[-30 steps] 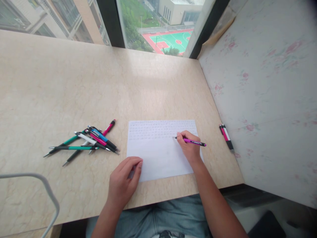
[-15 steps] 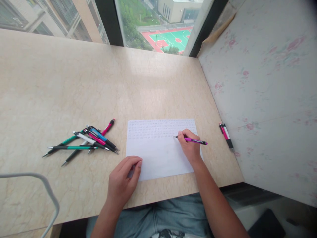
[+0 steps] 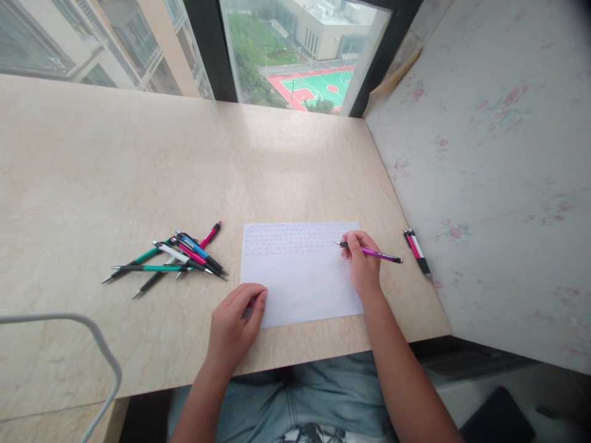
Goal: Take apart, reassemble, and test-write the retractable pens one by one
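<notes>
A white sheet of paper [image 3: 300, 289] lies on the table, with several rows of small handwriting across its upper part. My right hand [image 3: 364, 264] grips a purple pen [image 3: 381, 254] with a black grip. Its tip points left, near the right end of the written rows; whether it touches the paper I cannot tell. On the lower left corner of the sheet rests my left hand [image 3: 235, 323], its fingers curled and the thumb close to the index fingertip. No object shows in that hand.
Left of the sheet is a loose pile of pens [image 3: 184, 255] in green, white, blue and pink. Two more pens [image 3: 417, 253] lie against the flowered wall [image 3: 503, 203] at the right. A grey cable [image 3: 99, 338] curves over the front left. The window [image 3: 300, 55] stands behind the table [image 3: 295, 166].
My right hand has shifted right and slightly up with the purple pen, whose tip has moved away from the last written row. My left hand stays on the sheet. The whole view has shifted slightly.
</notes>
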`<action>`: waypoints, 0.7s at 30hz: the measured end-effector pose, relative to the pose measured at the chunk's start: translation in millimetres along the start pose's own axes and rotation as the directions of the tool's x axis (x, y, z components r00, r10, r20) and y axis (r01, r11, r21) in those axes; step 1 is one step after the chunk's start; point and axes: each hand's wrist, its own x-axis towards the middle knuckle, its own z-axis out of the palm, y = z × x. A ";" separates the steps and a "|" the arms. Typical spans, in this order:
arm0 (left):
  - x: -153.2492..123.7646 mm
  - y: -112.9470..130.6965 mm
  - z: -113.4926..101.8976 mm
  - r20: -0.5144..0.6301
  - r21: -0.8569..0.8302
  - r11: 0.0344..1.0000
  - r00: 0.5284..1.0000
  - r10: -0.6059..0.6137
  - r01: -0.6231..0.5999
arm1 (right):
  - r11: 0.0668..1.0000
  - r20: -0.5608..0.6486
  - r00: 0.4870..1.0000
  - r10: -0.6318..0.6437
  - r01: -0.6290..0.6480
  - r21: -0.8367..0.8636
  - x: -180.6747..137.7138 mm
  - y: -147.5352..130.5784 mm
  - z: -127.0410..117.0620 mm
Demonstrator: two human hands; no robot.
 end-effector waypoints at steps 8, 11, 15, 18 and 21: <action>-0.8 1.1 0.0 -0.011 0.018 1.000 1.000 0.022 -0.022 | 0.994 0.086 0.991 0.105 -0.106 0.011 -22.0 -8.8 -7.4; -0.9 0.9 0.0 -0.018 0.027 0.999 0.999 0.039 -0.039 | 0.996 0.096 0.992 0.078 -0.074 -0.041 -41.1 -12.5 -12.5; -1.6 0.6 -0.3 -0.028 0.032 0.998 0.998 0.057 -0.056 | 0.989 0.113 0.992 0.049 -0.033 -0.141 -58.2 -13.9 -26.8; -2.6 0.5 -0.7 -0.032 0.034 0.998 0.998 0.055 -0.053 | 0.912 0.083 0.996 -0.019 0.051 -0.408 -59.8 -12.2 -44.1; -3.7 0.5 -1.1 -0.034 0.033 0.998 0.998 0.057 -0.056 | 0.732 0.125 0.987 -0.103 0.160 -0.663 -55.8 -7.9 -59.6</action>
